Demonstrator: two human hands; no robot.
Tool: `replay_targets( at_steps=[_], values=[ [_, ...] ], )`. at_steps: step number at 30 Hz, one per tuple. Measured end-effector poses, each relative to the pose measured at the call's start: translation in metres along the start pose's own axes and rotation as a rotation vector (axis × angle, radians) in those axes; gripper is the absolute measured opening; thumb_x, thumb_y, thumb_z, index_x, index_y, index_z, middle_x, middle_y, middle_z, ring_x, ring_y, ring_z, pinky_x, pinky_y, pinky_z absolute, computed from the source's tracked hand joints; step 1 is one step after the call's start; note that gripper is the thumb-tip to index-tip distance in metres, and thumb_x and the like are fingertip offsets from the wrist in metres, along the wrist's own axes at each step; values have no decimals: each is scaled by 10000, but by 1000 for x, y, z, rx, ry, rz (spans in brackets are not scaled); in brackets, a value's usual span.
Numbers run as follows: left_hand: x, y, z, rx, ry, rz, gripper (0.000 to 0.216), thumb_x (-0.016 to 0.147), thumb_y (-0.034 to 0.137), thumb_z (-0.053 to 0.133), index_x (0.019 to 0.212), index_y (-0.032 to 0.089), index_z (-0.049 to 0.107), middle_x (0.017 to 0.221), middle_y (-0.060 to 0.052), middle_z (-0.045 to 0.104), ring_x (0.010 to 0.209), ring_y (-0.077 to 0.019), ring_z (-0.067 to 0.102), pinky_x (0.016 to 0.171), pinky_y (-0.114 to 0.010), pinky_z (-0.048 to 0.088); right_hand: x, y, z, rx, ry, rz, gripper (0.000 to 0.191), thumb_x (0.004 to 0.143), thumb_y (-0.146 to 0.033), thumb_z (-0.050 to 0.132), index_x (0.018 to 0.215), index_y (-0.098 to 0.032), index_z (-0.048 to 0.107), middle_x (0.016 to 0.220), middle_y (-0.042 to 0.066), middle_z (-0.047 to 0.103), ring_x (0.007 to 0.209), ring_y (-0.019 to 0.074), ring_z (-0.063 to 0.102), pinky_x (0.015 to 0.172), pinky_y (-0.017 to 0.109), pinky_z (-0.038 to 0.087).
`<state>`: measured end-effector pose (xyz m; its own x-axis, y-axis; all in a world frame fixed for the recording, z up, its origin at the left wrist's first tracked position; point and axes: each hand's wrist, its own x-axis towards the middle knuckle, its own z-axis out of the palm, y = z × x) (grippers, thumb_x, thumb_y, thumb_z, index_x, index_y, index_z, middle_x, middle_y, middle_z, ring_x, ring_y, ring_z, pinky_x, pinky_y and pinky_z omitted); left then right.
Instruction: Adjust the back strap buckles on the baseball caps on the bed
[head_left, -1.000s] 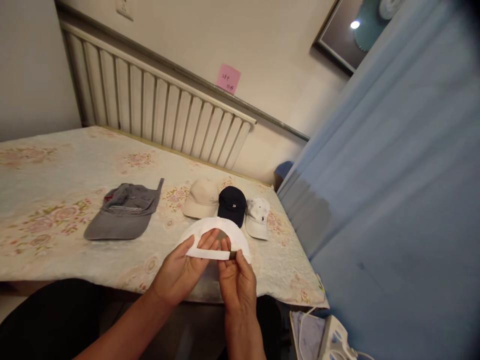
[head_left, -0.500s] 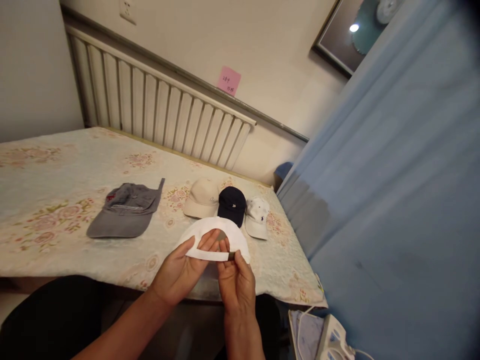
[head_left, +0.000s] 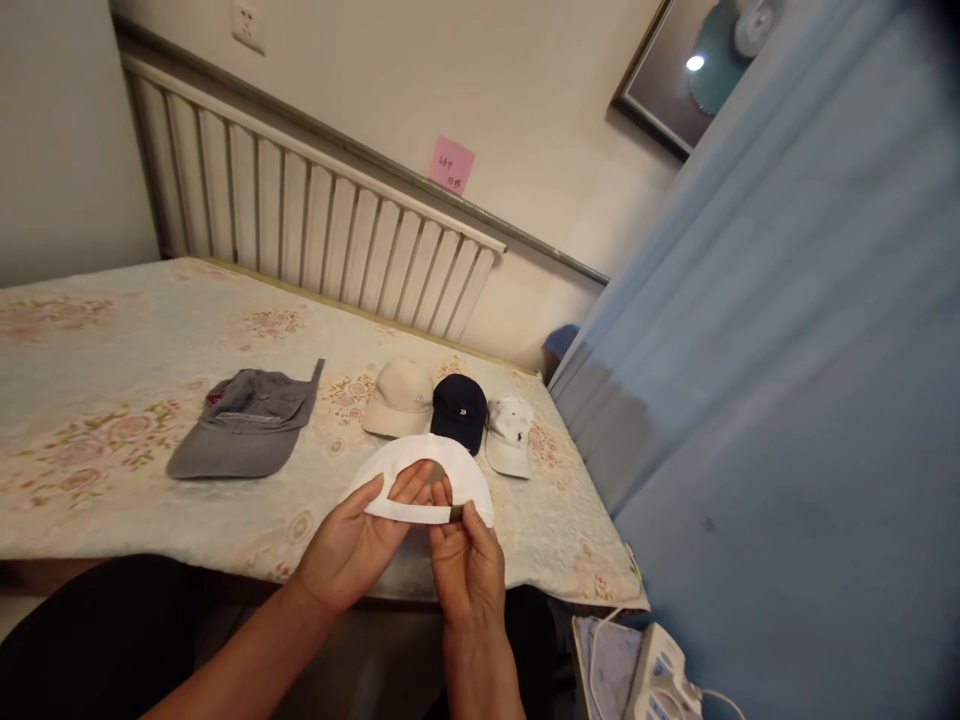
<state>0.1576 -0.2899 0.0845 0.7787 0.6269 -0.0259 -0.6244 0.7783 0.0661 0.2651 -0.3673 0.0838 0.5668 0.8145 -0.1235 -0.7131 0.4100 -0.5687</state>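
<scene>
Cap: white cap (head_left: 420, 460), held above the near edge of the floral cloth (head_left: 112, 400).
Left grip: left hand (head_left: 352, 550) pinches the cap's back strap (head_left: 409, 513).
Right grip: right hand (head_left: 465, 570) pinches the same strap.
Cloth, farther in: 3 caps side by side, beige cap (head_left: 397, 398), navy cap (head_left: 459, 408), small white cap (head_left: 510, 435).
Cloth, middle: grey cap (head_left: 240, 425).

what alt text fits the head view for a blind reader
The left hand and right hand hold a white cap by its back strap over the edge of a floral-clothed table. Behind it lie a grey cap, a beige cap, a navy cap and a pale cap; a blue curtain hangs at right.
</scene>
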Motion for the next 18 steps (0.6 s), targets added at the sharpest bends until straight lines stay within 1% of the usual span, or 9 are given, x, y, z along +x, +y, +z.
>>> replay_targets(
  at_steps=[4,11,18],
  values=[
    [2,0,-4,-12,-36,-9,618,967,178,319,1516,109,45,1307,-211,577,1218,-267,538,1083,-442,397,0,0,-1,20,-5,8,347,689,-189,761,1007,-108,647,1019,141,731,1031,237,675,1055,442,419],
    [1,0,-9,-36,-102,-14,601,972,185,297,1517,124,53,1356,-199,534,1238,-257,518,1115,-434,344,-1,-1,-1,58,-17,28,326,687,-177,762,986,-111,651,998,134,740,999,231,690,1034,433,442],
    [1,0,-11,-30,-119,-15,587,974,185,288,1515,128,68,1360,-195,529,1242,-259,515,1124,-443,327,-1,-2,0,38,-24,22,293,702,-172,747,974,-111,656,986,128,744,978,225,697,1025,439,449]
  ],
)
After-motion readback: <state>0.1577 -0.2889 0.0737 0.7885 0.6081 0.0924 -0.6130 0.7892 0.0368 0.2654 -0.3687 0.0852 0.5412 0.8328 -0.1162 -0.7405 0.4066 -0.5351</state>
